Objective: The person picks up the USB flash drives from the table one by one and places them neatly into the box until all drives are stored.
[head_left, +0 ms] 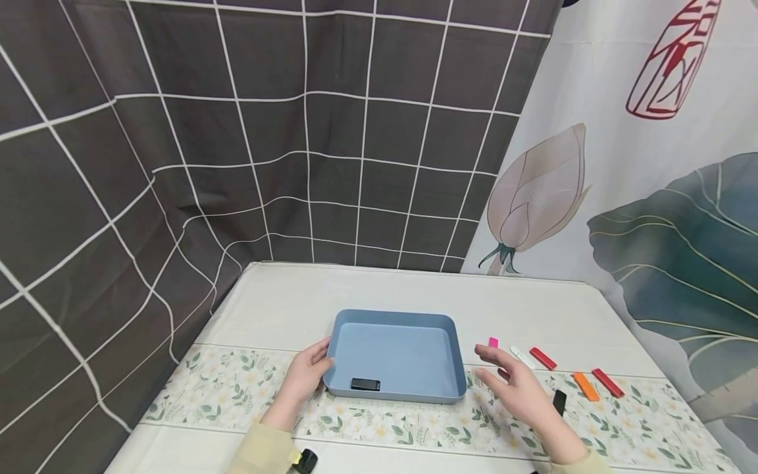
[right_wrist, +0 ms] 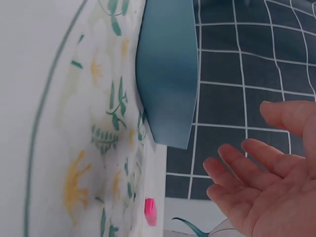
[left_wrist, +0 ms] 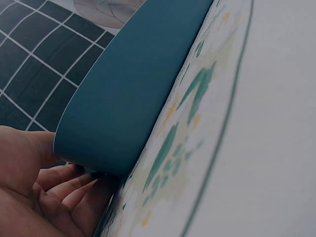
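A shallow blue tray (head_left: 403, 352) lies on the table, with a small black oblong piece (head_left: 365, 384) in its front left part. My left hand (head_left: 303, 375) holds the tray's left side. In the left wrist view, the thumb is over the tray wall (left_wrist: 113, 103) and the other fingers curl below, their tips partly hidden. To the right of the tray, apart from it, my right hand (head_left: 514, 383) hovers with its fingers spread and holds nothing. The right wrist view shows its palm (right_wrist: 271, 187) beside the tray's corner.
Right of the tray lie several small oblong pieces: pink (head_left: 493, 342), white (head_left: 522, 357), two red (head_left: 543, 358), orange (head_left: 585, 386) and black (head_left: 559, 402). A floral strip (head_left: 379, 421) crosses the white table (head_left: 284, 296). Dark gridded cloth (head_left: 331, 131) hangs behind.
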`<state>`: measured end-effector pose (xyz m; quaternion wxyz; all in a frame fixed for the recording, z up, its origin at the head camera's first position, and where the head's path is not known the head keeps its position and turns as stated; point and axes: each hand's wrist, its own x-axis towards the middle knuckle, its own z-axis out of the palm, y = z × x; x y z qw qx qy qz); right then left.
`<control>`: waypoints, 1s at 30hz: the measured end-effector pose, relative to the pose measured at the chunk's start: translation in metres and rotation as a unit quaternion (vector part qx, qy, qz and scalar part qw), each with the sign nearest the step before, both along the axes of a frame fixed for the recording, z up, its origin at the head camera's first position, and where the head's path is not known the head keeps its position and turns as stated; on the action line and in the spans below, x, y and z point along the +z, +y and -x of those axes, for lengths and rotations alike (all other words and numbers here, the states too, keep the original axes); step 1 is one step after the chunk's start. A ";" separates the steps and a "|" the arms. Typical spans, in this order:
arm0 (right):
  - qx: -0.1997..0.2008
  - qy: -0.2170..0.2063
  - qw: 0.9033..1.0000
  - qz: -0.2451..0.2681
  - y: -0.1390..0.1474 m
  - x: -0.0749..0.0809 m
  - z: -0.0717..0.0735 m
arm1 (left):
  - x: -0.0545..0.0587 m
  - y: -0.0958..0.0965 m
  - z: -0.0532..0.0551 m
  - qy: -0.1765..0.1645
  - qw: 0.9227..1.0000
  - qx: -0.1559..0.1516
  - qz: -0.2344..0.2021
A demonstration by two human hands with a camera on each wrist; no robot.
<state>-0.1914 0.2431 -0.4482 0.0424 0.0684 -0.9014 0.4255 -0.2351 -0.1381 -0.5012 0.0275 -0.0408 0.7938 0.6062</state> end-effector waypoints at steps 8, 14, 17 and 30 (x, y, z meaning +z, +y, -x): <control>-0.027 -0.009 0.999 -0.015 0.007 -0.004 -0.007 | 0.001 -0.001 -0.001 -0.002 1.000 0.000 -0.002; -0.064 -0.056 0.996 -0.017 0.012 -0.005 -0.009 | 0.003 0.000 -0.002 -0.001 1.000 0.002 -0.003; -0.082 -0.081 0.993 -0.014 0.014 -0.005 -0.010 | 0.003 0.001 -0.002 0.000 1.000 0.003 -0.002; -0.165 -0.110 0.980 -0.024 0.024 -0.010 -0.012 | 0.006 0.001 -0.003 -0.001 1.000 0.003 -0.005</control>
